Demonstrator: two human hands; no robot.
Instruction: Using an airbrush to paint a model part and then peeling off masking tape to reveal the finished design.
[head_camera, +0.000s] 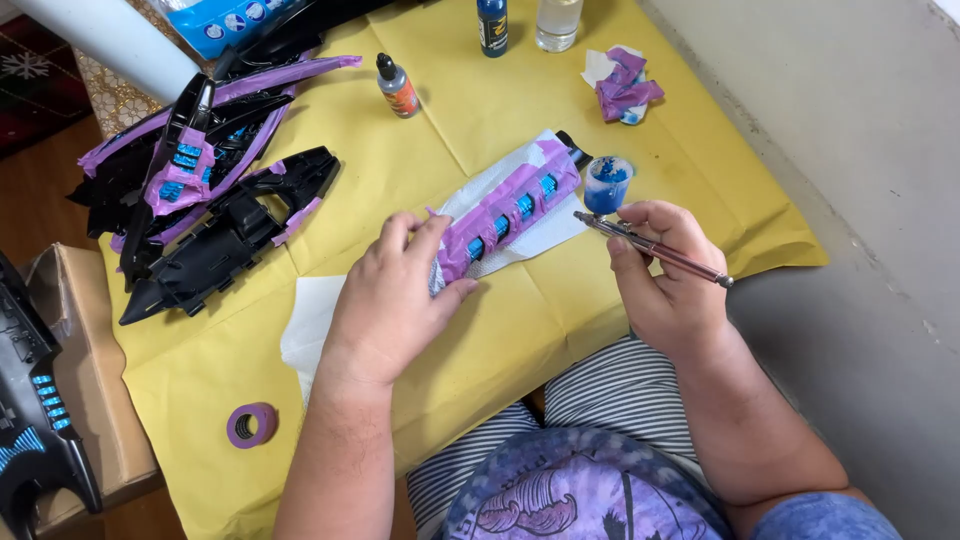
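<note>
My left hand (395, 295) presses down on the near end of a long black plastic part (510, 208) wrapped in purple masking tape, with small openings painted blue. The part lies on a white paper towel (520, 240). My right hand (665, 270) holds a thin paintbrush (650, 248) with a metallic handle, its tip pointing left towards the part. A small cup of blue paint (607, 184) stands just beyond the brush tip.
Yellow paper (480, 110) covers the work surface. A pile of black parts with purple tape (205, 190) lies at left. A purple tape roll (252, 424), a small paint bottle (398, 86), a blue bottle (492, 25), a clear jar (557, 22) and crumpled tape (625, 88) sit around.
</note>
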